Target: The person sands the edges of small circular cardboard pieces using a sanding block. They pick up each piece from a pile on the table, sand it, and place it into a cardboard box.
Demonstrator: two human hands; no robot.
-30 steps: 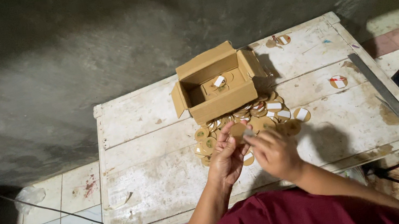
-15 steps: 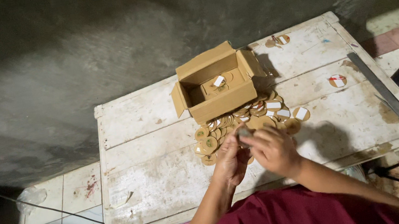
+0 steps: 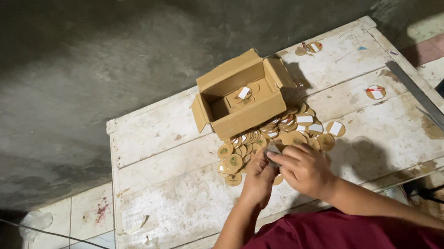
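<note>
Together, the left hand (image 3: 258, 177) and right hand (image 3: 303, 168) pinch one small grey-white tag (image 3: 273, 150) above round brown cardboard discs (image 3: 272, 137) near an open cardboard box (image 3: 242, 100) on the worn white worktop (image 3: 179, 191).

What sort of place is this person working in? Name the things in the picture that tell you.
Probably a small home workshop or back room for handcraft. A worn, white-painted wooden table stands against a bare concrete wall on a stained tiled floor. On it lie brown round discs, an open cardboard box and long scissors.
</note>
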